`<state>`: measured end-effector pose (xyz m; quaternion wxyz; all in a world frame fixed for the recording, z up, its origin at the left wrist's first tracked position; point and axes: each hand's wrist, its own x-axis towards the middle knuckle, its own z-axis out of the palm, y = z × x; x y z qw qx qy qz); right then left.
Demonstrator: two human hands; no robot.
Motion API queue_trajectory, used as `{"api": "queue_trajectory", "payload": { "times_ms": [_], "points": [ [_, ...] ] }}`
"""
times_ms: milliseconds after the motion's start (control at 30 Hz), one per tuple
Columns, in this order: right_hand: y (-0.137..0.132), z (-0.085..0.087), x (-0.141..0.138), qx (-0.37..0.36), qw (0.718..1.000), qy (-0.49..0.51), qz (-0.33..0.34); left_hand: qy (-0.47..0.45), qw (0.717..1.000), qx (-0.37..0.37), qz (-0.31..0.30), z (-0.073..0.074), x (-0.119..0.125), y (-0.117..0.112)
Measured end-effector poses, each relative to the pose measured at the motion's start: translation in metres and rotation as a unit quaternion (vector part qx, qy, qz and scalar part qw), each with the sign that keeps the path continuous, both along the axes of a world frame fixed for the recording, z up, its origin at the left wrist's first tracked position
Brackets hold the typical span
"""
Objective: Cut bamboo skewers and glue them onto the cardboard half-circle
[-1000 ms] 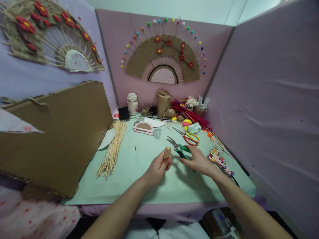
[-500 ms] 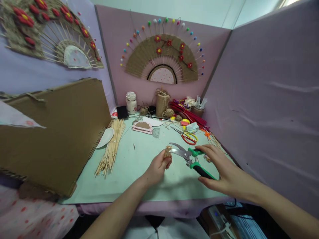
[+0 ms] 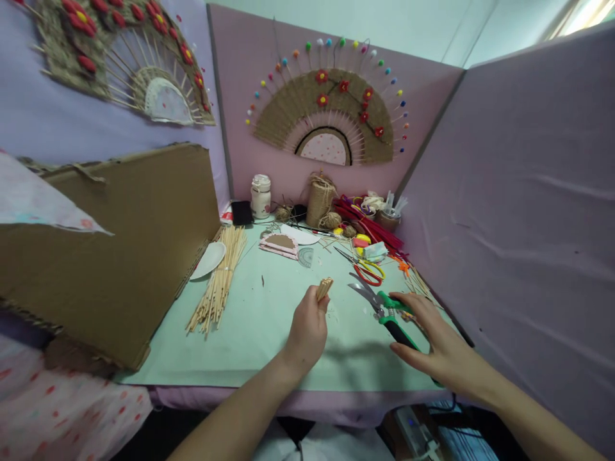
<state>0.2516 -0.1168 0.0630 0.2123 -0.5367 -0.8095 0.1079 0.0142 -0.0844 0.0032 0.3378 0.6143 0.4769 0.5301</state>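
Observation:
My left hand (image 3: pixel 308 330) is closed around a small bundle of thin wooden sticks (image 3: pixel 325 288), whose ends poke up above the fist. To its right, my right hand (image 3: pixel 427 333) grips green-and-black pruning shears (image 3: pixel 384 307) by the handles, thumb on one and fingers on the other. The shears' blades are spread apart and point toward the sticks, with a gap between. A larger bundle of wooden sticks (image 3: pixel 218 282) lies on the left of the table. Behind the shears rest scissors (image 3: pixel 368 270) with red and yellow handles.
A cardboard panel (image 3: pixel 115 256) stands on the left, beside a white dish (image 3: pixel 209 260). Along the back are a white jar (image 3: pixel 261 197), a twine spool (image 3: pixel 320 200) and red stems (image 3: pixel 369 224). A decorated fan (image 3: pixel 273 115) hangs on the back wall.
The shears have drawn away to the right from the stick ends, their blades still spread. My left hand has turned, tilting the small bundle. The view has shifted slightly.

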Motion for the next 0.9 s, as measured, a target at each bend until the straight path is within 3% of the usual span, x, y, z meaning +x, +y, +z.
{"api": "queue_trajectory", "payload": {
  "times_ms": [167,367,533,767,900],
  "points": [
    [0.018,-0.023,-0.005,-0.025,0.999,0.010,-0.043,0.010,0.998,0.004,0.055,-0.002,0.008,-0.002],
    [0.060,-0.070,-0.031,-0.034,0.983,-0.086,-0.158,0.011,0.996,0.005,0.083,-0.010,0.015,-0.003],
    [0.080,-0.097,-0.056,-0.021,0.977,-0.123,-0.175,-0.015,0.994,0.008,0.105,-0.012,0.015,-0.001],
    [0.084,-0.102,-0.057,-0.038,0.976,-0.128,-0.174,-0.029,0.994,0.016,0.104,-0.015,0.017,0.001],
    [0.076,-0.081,-0.060,-0.060,0.988,-0.007,-0.143,-0.023,0.994,0.006,0.103,-0.011,0.020,-0.001]
  ]
}}
